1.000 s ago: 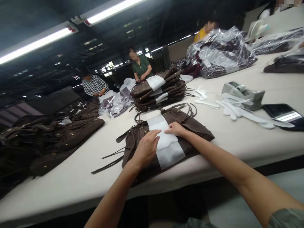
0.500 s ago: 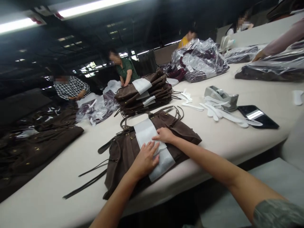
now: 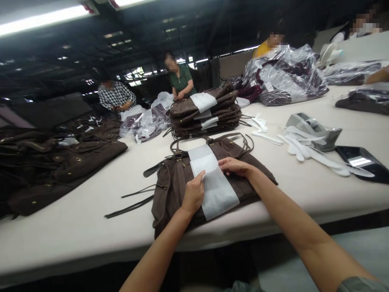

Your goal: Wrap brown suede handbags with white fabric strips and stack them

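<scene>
A dark brown handbag [image 3: 174,194] lies flat at the table's near edge, its handles and thin straps spread out behind and to the left. Around its middle runs a band of white wrapping paper [image 3: 217,190]. My left hand [image 3: 194,192] pinches the left edge of this paper between thumb and finger. On the opposite edge, my right hand [image 3: 235,166] grips the paper with its fingers curled; part of its fingertips is hidden by the paper and the hand itself.
Behind the bag stands a stack of brown handbags [image 3: 203,111]. To the right are white plastic strips [image 3: 313,152], a grey tape dispenser [image 3: 313,125] and a black tablet [image 3: 364,162]. More brown bags [image 3: 67,170] heap up at left. Co-workers stand beyond, near plastic-wrapped bags [image 3: 282,77].
My left hand has gone from lying spread on the paper to pinching its left edge. My right hand has shifted to the paper's right edge. The camera has turned left.
</scene>
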The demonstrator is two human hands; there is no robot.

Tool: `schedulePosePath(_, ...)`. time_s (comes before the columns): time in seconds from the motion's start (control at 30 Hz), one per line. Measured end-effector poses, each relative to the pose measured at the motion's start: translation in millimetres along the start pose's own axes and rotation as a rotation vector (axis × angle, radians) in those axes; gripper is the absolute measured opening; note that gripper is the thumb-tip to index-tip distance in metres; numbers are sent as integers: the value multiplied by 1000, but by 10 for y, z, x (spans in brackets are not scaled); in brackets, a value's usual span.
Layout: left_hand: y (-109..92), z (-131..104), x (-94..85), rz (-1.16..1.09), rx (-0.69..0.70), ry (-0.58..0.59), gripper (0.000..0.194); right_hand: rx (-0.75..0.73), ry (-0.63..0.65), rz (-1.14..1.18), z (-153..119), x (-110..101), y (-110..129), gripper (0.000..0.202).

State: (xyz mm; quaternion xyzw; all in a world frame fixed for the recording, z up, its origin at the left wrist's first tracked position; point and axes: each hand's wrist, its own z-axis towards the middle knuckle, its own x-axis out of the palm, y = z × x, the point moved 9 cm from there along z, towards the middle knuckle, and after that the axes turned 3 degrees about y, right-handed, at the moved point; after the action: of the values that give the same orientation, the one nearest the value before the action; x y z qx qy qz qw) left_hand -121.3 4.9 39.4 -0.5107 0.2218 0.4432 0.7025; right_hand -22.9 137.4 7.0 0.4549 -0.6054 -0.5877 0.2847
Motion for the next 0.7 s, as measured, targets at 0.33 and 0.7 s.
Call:
schedulePosePath(0.33, -23, -56, -17, -57, 83, -63, 48, 19, 76, 168, -71, 114, 53, 22)
schedulePosePath(0.7, -69, -66, -42, -2, 100, -94, 50, 122, -259, 33, -33, -74, -170, 31)
